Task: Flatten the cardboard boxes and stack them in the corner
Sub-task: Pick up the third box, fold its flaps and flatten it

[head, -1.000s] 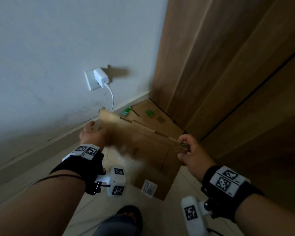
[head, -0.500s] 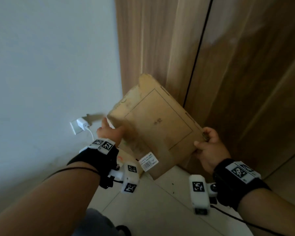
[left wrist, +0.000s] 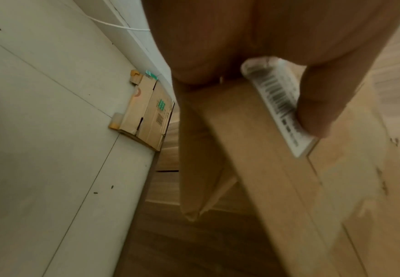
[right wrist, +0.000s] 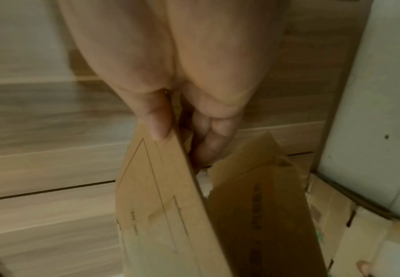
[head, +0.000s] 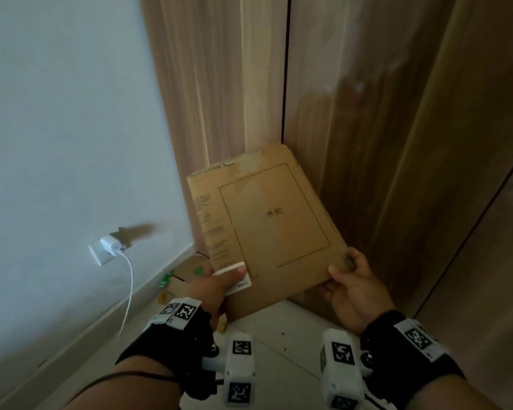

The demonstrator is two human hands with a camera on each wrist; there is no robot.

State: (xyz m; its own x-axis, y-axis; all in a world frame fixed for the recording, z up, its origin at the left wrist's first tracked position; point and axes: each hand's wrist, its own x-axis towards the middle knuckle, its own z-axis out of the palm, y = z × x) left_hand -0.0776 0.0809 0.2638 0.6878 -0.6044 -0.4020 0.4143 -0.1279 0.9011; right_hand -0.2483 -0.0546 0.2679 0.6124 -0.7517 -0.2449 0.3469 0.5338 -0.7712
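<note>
The flattened cardboard box (head: 267, 223) is held off the floor, tilted, its printed rectangle facing the camera and its far top edge up near the seam of the wooden panels (head: 367, 128). The left hand (head: 212, 287) grips its near left edge, thumb pressed over a white barcode label (left wrist: 277, 105) with the fingers hidden behind. The right hand (head: 348, 287) pinches the near right corner — thumb on the front face, fingers curled behind, as the right wrist view shows. From that view the box's layers gape apart at the right edge, not fully pressed shut. Below and to the left, a stack of flattened boxes (head: 190, 272) lies on the tiled floor (head: 279, 335) in the corner, tight against the white wall's (head: 57, 128) baseboard. Left of it a charger (head: 110, 242) sits in a wall socket, its white cable (head: 129, 291) hanging down — near the stack's left edge. Open tile lies near the person.
</note>
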